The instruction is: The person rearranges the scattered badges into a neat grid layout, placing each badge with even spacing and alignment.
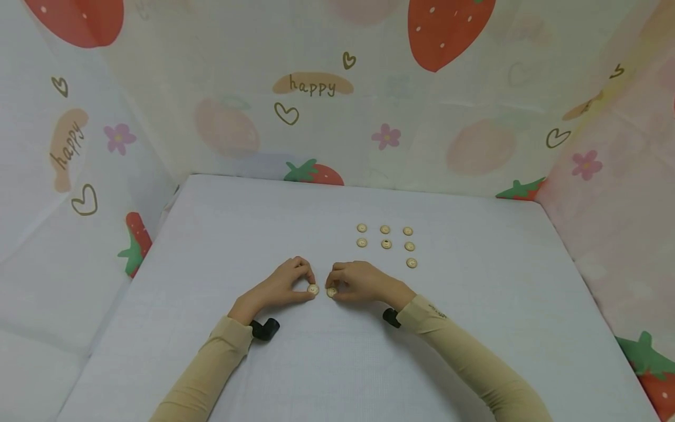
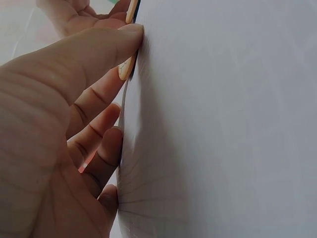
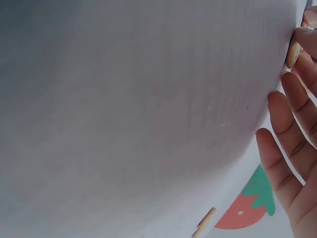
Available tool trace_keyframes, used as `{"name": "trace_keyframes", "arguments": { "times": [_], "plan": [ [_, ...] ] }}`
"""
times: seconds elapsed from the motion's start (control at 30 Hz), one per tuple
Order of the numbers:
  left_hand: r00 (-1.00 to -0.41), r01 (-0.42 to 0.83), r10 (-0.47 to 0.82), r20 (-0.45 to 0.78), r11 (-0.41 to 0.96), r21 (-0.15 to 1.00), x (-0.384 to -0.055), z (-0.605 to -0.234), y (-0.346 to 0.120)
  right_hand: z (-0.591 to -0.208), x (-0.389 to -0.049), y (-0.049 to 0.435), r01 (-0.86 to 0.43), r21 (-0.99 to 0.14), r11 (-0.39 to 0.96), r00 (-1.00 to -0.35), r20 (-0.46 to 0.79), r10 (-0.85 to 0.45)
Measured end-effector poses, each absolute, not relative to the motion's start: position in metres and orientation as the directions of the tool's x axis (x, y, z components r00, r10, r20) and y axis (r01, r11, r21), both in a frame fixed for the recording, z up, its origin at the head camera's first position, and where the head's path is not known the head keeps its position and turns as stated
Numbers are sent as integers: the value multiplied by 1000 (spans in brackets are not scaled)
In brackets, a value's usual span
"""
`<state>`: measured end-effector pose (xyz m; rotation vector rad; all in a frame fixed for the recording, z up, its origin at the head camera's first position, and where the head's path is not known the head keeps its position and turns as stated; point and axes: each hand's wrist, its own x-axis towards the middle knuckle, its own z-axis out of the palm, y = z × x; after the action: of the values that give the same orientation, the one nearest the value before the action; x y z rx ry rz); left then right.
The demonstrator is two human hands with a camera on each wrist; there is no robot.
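Two small round tan buttons lie side by side on the white tabletop, a short gap between them. My left hand pinches the left button between thumb and forefinger at its edges. The right button is held the same way by my right hand. In the left wrist view, the thumb partly covers the left button, which stays flat at the cloth. The right wrist view has the right button at its edge, under the thumb; the other fingers spread beyond it.
Several matching buttons lie in rows on the white tabletop, right of and beyond the hands; the nearest is a single button. A strawberry-printed curtain encloses the back and both sides.
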<state>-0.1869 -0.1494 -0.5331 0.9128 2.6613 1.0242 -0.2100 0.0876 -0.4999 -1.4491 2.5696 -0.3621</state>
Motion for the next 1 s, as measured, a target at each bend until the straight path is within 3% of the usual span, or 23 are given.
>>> {"name": "trace_keyframes", "arguments": {
  "times": [0.27,0.6,1.0],
  "plan": [
    [-811,472,582,52,600,645,-188,-534,-150,-499,-210,88,-831,-263,490,-505,-14,-863],
    [-806,488,588,71,591,642,-186,-533,-149,-498,-207,87,-878,-124,462,-467,21,-884],
    [-810,483,583,70,595,642,-187,-532,-148,-499,-210,95,-860,-136,492,-501,33,-865]
  ]
}}
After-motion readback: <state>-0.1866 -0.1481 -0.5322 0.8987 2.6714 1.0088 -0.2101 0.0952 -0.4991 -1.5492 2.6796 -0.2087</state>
